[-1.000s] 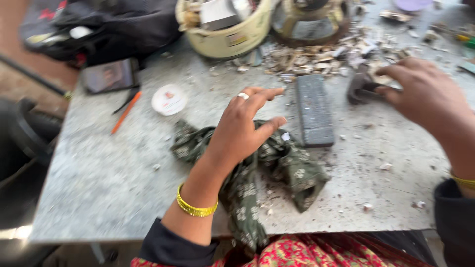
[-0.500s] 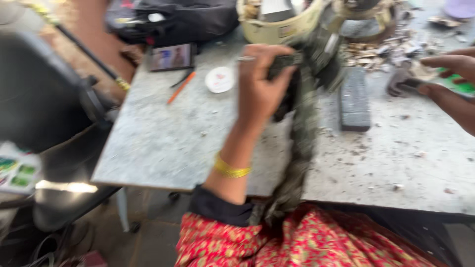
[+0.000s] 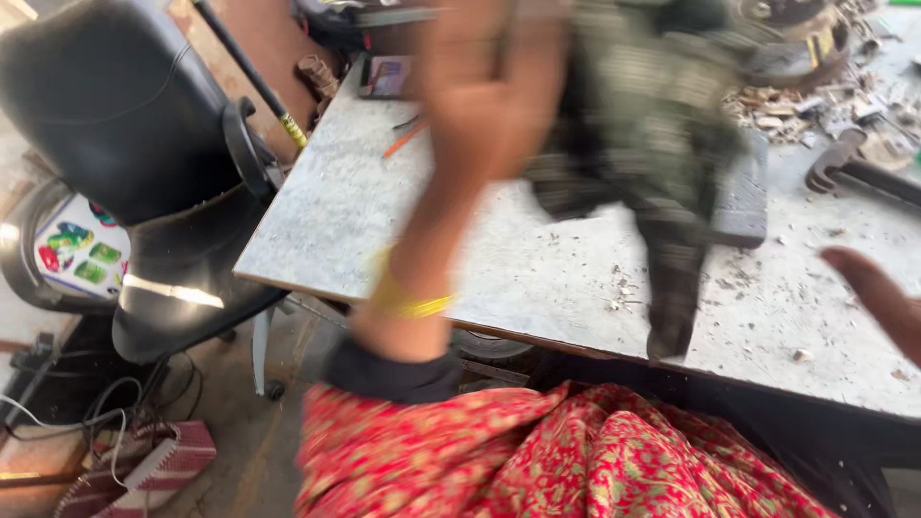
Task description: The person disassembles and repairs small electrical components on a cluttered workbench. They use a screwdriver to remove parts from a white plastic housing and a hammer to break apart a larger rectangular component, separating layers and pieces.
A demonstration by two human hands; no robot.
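Note:
My left hand [image 3: 484,86] is raised above the grey table [image 3: 345,221], blurred by motion, and grips a dark green patterned cloth [image 3: 652,144]. The cloth hangs down in front of the table with its tip near the front edge. A yellow bangle [image 3: 408,297] rings my left wrist. Only the fingertips of my right hand [image 3: 878,293] show at the right edge, apart and holding nothing, above the dusty tabletop. A dark rectangular block [image 3: 743,197] lies on the table behind the cloth.
A black chair [image 3: 125,125] stands left of the table. A phone [image 3: 386,77] and an orange pencil [image 3: 405,140] lie at the table's far left. Scraps [image 3: 782,105] and a dark metal tool [image 3: 844,158] lie at the right. Red patterned fabric [image 3: 576,451] covers my lap.
My left hand picked the green cloth up off the table and lifted it high. My right hand pulled back to the right edge. The view swung left and down.

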